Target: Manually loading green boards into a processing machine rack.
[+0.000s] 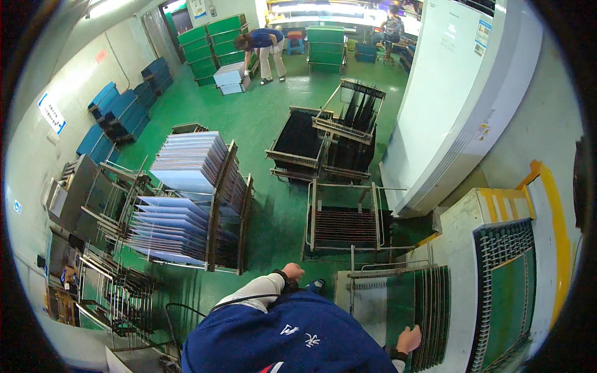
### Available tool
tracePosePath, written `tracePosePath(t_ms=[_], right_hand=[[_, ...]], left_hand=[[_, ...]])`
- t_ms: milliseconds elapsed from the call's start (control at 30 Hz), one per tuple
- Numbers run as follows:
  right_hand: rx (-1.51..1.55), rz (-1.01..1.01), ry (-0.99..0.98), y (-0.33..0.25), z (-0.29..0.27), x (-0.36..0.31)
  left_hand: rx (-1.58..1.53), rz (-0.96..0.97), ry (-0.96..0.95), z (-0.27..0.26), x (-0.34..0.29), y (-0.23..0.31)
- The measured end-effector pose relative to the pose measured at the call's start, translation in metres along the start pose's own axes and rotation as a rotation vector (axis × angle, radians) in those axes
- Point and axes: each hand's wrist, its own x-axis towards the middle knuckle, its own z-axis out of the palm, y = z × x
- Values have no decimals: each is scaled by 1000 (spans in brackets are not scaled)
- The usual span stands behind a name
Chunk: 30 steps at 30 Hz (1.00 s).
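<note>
A: Head view. Right hand (408, 339)?
B: Fingers curled at the edge of a dark green panel (400, 297), which extends ahead of it. Small in view, so can't tell if it's gripping. Row of dark upright slats (433, 311) just right of it.
A: Left hand (292, 271)?
B: Loosely clenched, nothing visible in it. Racked pale panels (171, 224) off to its left; bent-over person (264, 42) far ahead.

Glossy green floor (277, 217) here, and metal racks (220, 205) of pale-blue panels stand at nine o'clock, blue bins (127, 115) ten, green bins (198, 56) eleven, dark-filled racks (342, 132) one!
</note>
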Motion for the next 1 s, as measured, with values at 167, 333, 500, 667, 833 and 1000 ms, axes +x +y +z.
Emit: tracePosePath(t_ms=[167, 333, 500, 667, 833, 1000], right_hand=[[0, -23, -2, 3, 4, 2], [-29, 6, 19, 0, 3, 0], [2, 89, -116, -12, -15, 1], [8, 75, -69, -8, -9, 0], [19, 75, -66, -9, -11, 0], [39, 83, -84, -11, -14, 0]], left_hand=[[-30, 9, 13, 4, -4, 3], [22, -33, -58, 0, -1, 4], [-44, -71, -61, -1, 0, 0], [23, -77, -56, -2, -3, 4], [-22, -97, -63, 1, 1, 5], [-39, -82, -67, 2, -2, 6]])
